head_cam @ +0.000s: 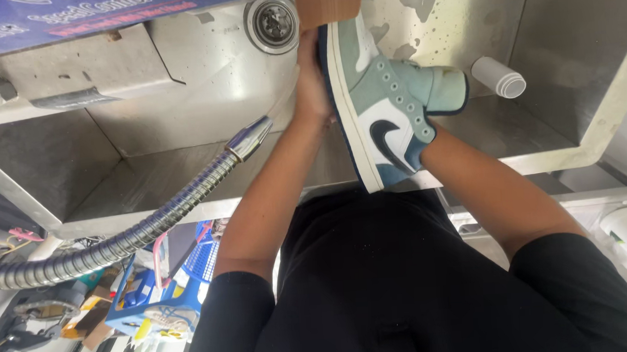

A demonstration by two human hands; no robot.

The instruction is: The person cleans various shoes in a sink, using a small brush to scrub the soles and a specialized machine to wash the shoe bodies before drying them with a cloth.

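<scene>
Sneaker (386, 113): high-top, pale green suede panels over white, dark navy curved side emblem, blue heel patch, navy-edged white sole. Held on its side, sole edge facing the left hand (312, 78), whose grip presses flat against the sole; the right hand's grip is hidden behind the ankle collar.
</scene>
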